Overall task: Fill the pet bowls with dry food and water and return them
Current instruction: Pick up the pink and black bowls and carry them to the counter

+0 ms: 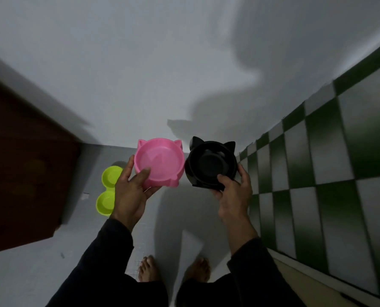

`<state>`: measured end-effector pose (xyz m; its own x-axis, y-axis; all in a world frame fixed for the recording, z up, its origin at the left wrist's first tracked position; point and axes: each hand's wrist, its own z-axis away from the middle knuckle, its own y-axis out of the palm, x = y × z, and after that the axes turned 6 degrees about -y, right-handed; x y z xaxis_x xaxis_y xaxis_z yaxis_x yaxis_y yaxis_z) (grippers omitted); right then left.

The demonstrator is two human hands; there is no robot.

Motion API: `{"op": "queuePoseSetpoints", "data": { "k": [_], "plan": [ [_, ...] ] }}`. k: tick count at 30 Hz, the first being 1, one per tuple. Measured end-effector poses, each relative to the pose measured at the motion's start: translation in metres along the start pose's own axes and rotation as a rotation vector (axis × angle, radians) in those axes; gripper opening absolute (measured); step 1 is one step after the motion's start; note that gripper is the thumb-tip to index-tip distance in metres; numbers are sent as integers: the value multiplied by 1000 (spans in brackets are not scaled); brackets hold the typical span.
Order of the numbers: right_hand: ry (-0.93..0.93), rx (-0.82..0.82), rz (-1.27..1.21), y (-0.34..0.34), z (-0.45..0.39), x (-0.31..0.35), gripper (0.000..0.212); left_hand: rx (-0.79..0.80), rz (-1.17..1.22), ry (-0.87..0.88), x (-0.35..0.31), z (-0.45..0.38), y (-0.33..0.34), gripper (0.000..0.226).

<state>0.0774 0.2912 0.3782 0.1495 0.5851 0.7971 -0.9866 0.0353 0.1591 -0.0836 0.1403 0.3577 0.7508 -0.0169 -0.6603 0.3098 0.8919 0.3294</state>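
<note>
A pink cat-eared pet bowl (162, 158) is held up in the middle of the head view, and it looks empty. My left hand (132, 189) grips its near rim, thumb inside and fingers underneath. Right beside it is a black cat-eared bowl (209, 162), which seems to be two nested black bowls, with nothing visible inside. My right hand (234, 191) grips its near rim, thumb over the edge. A lime-green double bowl (107, 189) lies on the pale floor at the left, partly hidden by my left hand.
A dark brown wooden cabinet (25, 169) stands at the left. A white wall (140, 63) is straight ahead. A green-and-white checkered tiled wall (328, 162) runs along the right. My bare feet (173, 269) stand on the pale floor below.
</note>
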Motion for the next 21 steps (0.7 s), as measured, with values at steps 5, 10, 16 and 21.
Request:
{"op": "queuePoseSetpoints", "data": {
  "k": [5,10,16,21],
  "plan": [
    [-7,18,-10,9,70,83,75,15,13,15,-66,82,31,63],
    [-65,66,-4,14,128,156,73,39,46,32,-121,148,61,71],
    [-117,117,-21,18,180,218,71,60,31,122,-169,209,89,68],
    [-135,145,-65,17,211,256,68,69,66,153,-197,244,104,67]
  ]
}}
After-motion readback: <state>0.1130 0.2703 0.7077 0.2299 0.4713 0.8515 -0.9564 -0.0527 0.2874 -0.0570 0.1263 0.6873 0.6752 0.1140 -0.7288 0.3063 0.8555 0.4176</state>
